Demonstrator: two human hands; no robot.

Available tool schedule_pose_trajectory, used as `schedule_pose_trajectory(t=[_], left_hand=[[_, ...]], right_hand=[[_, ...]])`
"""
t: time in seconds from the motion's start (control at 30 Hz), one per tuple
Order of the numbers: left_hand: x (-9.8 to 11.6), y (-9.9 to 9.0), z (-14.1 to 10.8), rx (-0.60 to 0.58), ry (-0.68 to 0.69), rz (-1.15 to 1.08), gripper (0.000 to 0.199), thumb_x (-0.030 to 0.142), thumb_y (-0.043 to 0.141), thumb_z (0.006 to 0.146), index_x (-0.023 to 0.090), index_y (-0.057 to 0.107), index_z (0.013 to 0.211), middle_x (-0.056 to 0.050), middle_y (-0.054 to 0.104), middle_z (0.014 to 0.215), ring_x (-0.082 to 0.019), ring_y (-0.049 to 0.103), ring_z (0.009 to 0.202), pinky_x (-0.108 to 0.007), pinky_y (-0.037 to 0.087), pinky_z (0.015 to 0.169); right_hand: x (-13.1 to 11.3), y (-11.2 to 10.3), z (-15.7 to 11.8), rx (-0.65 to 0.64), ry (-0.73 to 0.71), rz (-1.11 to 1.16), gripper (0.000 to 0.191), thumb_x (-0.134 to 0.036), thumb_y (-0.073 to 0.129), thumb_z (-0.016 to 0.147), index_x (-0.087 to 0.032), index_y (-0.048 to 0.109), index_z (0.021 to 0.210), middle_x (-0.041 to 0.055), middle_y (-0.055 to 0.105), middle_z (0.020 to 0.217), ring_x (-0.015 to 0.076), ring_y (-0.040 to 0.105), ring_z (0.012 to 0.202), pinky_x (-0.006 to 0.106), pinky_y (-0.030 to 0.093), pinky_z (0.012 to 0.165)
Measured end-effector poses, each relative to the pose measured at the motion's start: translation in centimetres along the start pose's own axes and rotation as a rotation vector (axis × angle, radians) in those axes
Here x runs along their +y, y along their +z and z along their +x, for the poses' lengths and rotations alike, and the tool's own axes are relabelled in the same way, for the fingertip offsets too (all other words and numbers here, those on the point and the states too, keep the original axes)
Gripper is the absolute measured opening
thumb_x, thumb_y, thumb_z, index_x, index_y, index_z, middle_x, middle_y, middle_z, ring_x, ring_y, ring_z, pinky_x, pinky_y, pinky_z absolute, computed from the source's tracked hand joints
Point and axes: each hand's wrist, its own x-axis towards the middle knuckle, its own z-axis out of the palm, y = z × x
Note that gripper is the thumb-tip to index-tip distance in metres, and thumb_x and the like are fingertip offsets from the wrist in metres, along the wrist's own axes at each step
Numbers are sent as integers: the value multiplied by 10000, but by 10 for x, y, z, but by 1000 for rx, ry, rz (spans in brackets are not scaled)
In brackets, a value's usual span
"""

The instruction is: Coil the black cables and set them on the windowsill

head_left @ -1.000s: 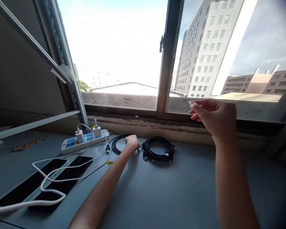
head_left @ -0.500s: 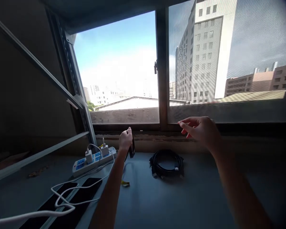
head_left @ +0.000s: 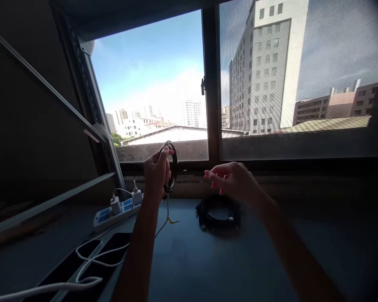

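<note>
My left hand point(head_left: 157, 170) is closed around a loop of dark coiled cable point(head_left: 173, 167), raised in front of the window sill. From the coil a strand hangs down to a yellow tie point(head_left: 170, 220), then runs on behind my left forearm. To the right, my right hand point(head_left: 231, 178) hovers with thumb and forefinger pinched together and the other fingers curled below. Whatever lies between those fingertips, if anything, is too small to make out. Below that hand, a bundle of black cable point(head_left: 219, 216) lies coiled on the table, its connectors at the edges.
A white power strip point(head_left: 102, 218) with two plugged-in chargers stands at the left. White cables point(head_left: 82, 256) cross two dark flat devices point(head_left: 110, 251) near it. Metal shelf bars point(head_left: 66, 193) rise at the left; the window frame point(head_left: 211, 84) stands behind the table point(head_left: 189, 264).
My left hand has risen with the coiled cable, turning the loop into view and lifting the yellow tie off the table. My right hand has moved left and slightly down, still pinched.
</note>
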Motion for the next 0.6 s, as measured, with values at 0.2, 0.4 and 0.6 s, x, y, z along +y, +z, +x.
schedule_pose_trajectory(t=[0.2, 0.4, 0.6], left_hand=[[17, -18, -5, 241, 257, 724, 291, 427, 575, 727, 171, 675, 630, 32, 348, 372, -117, 391, 398, -238, 236, 406], [22, -20, -10, 317, 294, 976, 367, 526, 595, 727, 176, 685, 661, -7, 478, 445, -172, 484, 485, -265, 263, 458], [24, -17, -12, 280, 382, 659, 318, 459, 631, 731, 174, 662, 594, 23, 460, 439, -111, 435, 462, -246, 314, 494]], right_hand=[[0, -1, 2, 50, 70, -207, 274, -199, 696, 901, -220, 682, 628, -75, 569, 537, 166, 590, 504, 197, 364, 449], [5, 1, 1, -36, 105, -152, 249, -205, 651, 904, -212, 690, 659, -54, 577, 544, 169, 573, 450, 203, 370, 433], [7, 7, 1, -145, 161, -201, 254, -177, 676, 919, -214, 682, 668, -70, 586, 577, 157, 580, 470, 213, 373, 454]])
